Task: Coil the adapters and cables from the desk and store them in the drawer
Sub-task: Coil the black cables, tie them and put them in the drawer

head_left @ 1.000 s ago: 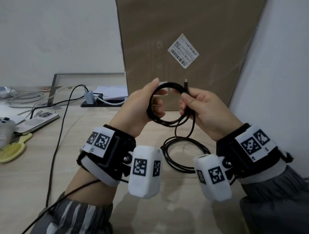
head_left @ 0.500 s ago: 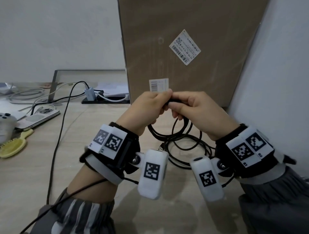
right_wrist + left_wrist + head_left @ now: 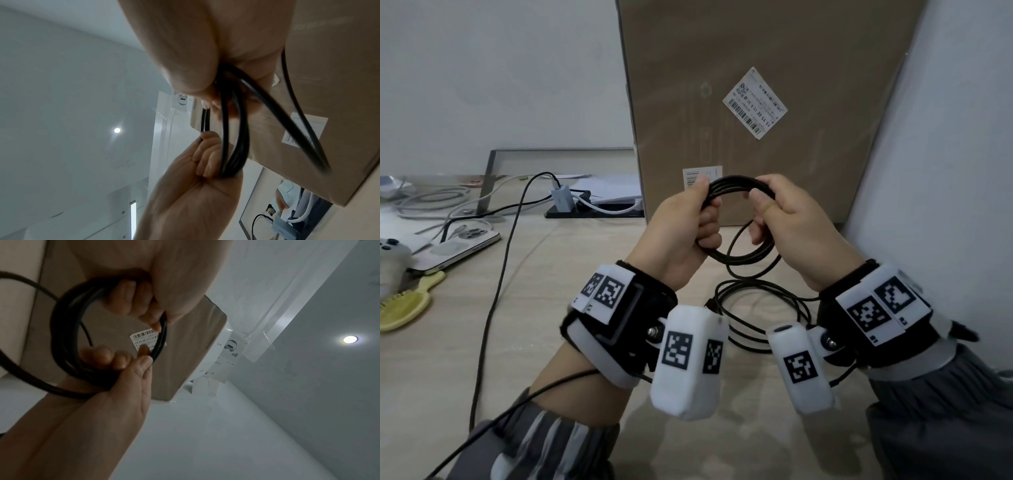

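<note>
The white shipping label (image 3: 755, 102) on the big cardboard box (image 3: 791, 51) carries a barcode and the line "15 Y5 EE 15 X 32"; its smaller print is unreadable.

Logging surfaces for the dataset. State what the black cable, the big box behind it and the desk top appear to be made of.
Black cable: rubber or plastic jacket, matte, bending in soft loops.
Big box: brown cardboard, dull, with paper labels stuck on.
Desk top: pale wood-look surface, faint grain lines, probably laminate; real wood cannot be ruled out.
</note>
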A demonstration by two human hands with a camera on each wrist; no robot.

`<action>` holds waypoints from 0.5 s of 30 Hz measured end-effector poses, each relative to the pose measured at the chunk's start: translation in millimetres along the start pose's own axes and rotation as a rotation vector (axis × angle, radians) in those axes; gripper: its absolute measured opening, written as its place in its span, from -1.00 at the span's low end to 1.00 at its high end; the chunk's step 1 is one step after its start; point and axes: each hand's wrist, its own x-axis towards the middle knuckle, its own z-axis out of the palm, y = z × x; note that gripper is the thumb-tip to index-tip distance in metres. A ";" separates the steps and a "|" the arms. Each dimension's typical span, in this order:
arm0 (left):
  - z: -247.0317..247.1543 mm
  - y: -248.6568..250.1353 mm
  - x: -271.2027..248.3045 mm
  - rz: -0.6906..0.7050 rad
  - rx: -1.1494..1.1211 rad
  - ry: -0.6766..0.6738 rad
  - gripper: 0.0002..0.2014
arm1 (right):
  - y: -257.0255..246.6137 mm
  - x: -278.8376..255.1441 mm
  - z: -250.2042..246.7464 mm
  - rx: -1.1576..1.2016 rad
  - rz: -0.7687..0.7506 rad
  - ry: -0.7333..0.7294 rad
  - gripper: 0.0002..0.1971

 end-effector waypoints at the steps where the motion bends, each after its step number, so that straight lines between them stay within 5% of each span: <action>1: -0.4 0.9 -0.7 0.011 0.031 -0.040 -0.60 | -0.2 0.5 -0.7 0.040 -0.001 0.019 -0.85; 10: -10.4 4.9 -7.4 0.385 0.896 -0.040 -0.71 | 0.7 -2.6 4.1 -0.238 -0.115 -0.098 -0.74; 15: -13.0 8.8 -9.9 0.379 1.389 -0.143 -0.60 | -4.5 -6.5 1.6 -0.332 -0.139 -0.130 -0.84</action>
